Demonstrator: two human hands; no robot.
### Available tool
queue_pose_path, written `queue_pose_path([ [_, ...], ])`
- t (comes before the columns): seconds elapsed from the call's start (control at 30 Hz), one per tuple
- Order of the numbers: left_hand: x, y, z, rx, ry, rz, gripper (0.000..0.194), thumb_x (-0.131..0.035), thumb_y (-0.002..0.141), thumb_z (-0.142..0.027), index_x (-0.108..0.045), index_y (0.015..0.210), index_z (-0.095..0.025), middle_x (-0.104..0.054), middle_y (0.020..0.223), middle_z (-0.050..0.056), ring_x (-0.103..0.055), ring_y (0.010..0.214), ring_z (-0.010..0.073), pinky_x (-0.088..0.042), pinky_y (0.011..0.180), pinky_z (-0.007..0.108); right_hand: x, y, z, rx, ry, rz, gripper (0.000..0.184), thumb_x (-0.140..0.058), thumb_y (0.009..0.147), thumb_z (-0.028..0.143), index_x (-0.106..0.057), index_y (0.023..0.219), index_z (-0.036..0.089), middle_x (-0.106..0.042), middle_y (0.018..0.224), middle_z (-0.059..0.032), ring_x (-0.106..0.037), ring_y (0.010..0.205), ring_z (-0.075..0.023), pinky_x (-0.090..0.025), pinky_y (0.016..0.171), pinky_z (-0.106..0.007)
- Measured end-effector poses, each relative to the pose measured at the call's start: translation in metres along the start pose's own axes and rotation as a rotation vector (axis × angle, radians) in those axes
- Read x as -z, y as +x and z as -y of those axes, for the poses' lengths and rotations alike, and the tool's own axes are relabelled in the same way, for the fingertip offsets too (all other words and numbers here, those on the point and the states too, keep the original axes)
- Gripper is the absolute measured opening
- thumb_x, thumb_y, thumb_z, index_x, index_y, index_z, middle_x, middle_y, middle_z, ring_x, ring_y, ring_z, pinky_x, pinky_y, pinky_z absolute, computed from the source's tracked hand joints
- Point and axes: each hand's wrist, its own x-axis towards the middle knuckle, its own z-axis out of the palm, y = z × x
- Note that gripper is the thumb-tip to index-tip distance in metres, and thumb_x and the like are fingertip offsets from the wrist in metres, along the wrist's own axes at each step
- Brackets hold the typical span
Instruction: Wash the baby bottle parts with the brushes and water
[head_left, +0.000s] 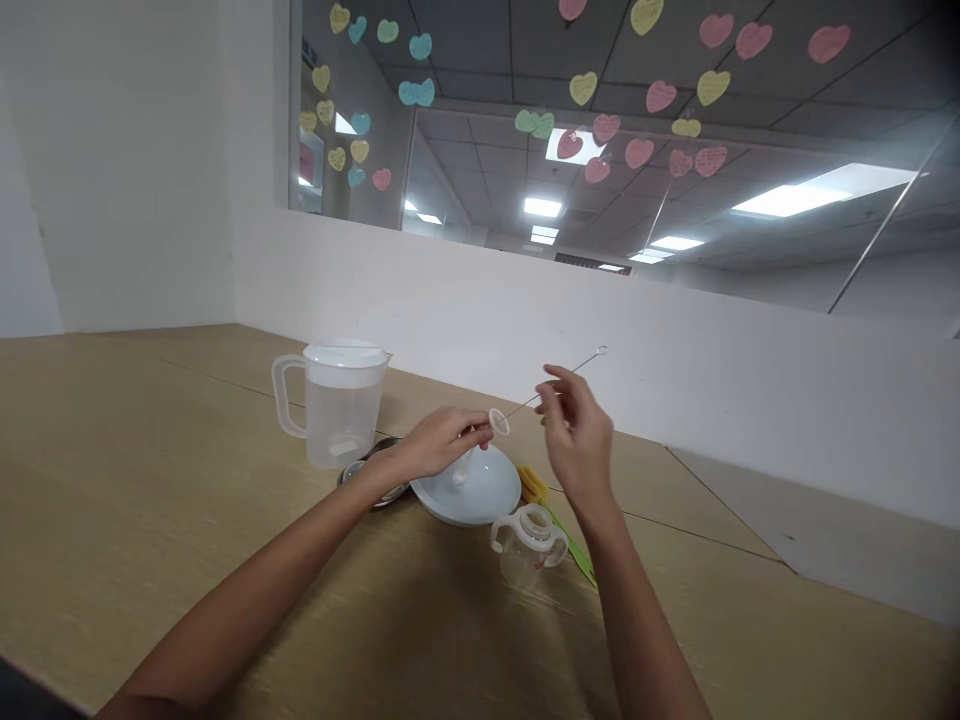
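My left hand [446, 440] pinches a small whitish round piece with a wide rim [499, 422], above the white bowl [491, 492]. A thin wire brush [584, 362] with a looped end slants up to the right, its lower end at the rimmed piece; whether its bristles are inside cannot be seen. The fingers of my right hand [576, 430] close on the wire partway along. Inside the bowl, below my left fingers, lies a small white part [462, 474]. A clear baby bottle [525, 560] with two handles stands uncapped in front of the bowl.
A translucent lidded pitcher [341, 415] holding water stands at the left. Between it and the bowl sits a dark-rimmed metal dish [386, 497], partly behind my left forearm. A yellow sponge brush [532, 485] with a green handle lies behind the bottle. A white wall [420, 300] borders the wooden table [187, 480].
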Motion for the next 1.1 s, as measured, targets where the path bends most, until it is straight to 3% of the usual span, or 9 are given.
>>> queue_pose_path([
  [0.1, 0.000, 0.000, -0.001, -0.028, 0.001, 0.039, 0.025, -0.039, 0.090, -0.027, -0.057, 0.077, -0.014, -0.060, 0.074, 0.000, -0.051, 0.067, 0.0122, -0.033, 0.062, 0.021, 0.007, 0.003, -0.001, -0.007, 0.063, -0.183, 0.025, -0.050, 0.081, 0.030, -0.062, 0.099, 0.017, -0.062, 0.081, -0.0041, -0.056, 0.063, -0.0123, -0.049, 0.060, -0.028],
  [0.2, -0.001, -0.001, -0.003, -0.037, 0.054, 0.082, 0.025, -0.041, 0.089, -0.027, -0.061, 0.078, -0.015, -0.060, 0.074, 0.001, -0.050, 0.072, 0.0140, -0.033, 0.064, 0.022, 0.007, 0.004, -0.001, -0.010, 0.096, -0.242, 0.023, -0.054, 0.078, 0.028, -0.066, 0.093, 0.016, -0.064, 0.076, -0.0044, -0.057, 0.060, -0.0124, -0.050, 0.060, -0.029],
  [0.37, 0.000, -0.003, -0.006, -0.048, 0.074, 0.101, 0.025, -0.041, 0.089, -0.026, -0.064, 0.082, -0.017, -0.061, 0.076, 0.001, -0.049, 0.081, 0.0158, -0.033, 0.070, 0.023, -0.002, -0.001, -0.002, -0.030, 0.141, -0.218, 0.022, -0.056, 0.076, 0.026, -0.068, 0.091, 0.016, -0.065, 0.073, -0.0041, -0.057, 0.058, -0.0122, -0.050, 0.059, -0.029],
  [0.77, 0.001, -0.005, -0.005, 0.017, -0.064, -0.004, 0.029, -0.040, 0.088, -0.030, -0.060, 0.074, -0.014, -0.061, 0.077, 0.001, -0.053, 0.076, 0.0147, -0.036, 0.070, 0.023, -0.021, -0.011, -0.007, -0.033, 0.146, -0.159, 0.021, -0.051, 0.078, 0.024, -0.068, 0.088, 0.017, -0.065, 0.070, -0.0034, -0.059, 0.062, -0.0138, -0.050, 0.061, -0.029],
  [1.0, 0.002, -0.007, -0.010, 0.027, -0.090, -0.030, 0.028, -0.042, 0.087, -0.029, -0.060, 0.074, -0.014, -0.061, 0.075, 0.001, -0.053, 0.072, 0.0140, -0.036, 0.067, 0.022, -0.030, -0.019, -0.002, -0.006, 0.165, -0.085, 0.020, -0.050, 0.078, 0.020, -0.068, 0.087, 0.019, -0.069, 0.085, -0.0046, -0.063, 0.077, -0.0162, -0.050, 0.074, -0.032],
  [1.1, 0.004, -0.007, -0.014, 0.022, -0.077, -0.041, 0.027, -0.042, 0.088, -0.028, -0.060, 0.074, -0.014, -0.061, 0.074, 0.000, -0.053, 0.071, 0.0133, -0.036, 0.066, 0.022, -0.025, -0.016, 0.000, -0.028, 0.163, -0.085, 0.023, -0.053, 0.079, 0.023, -0.066, 0.097, 0.019, -0.069, 0.084, -0.0041, -0.063, 0.081, -0.0163, -0.047, 0.083, -0.035],
])
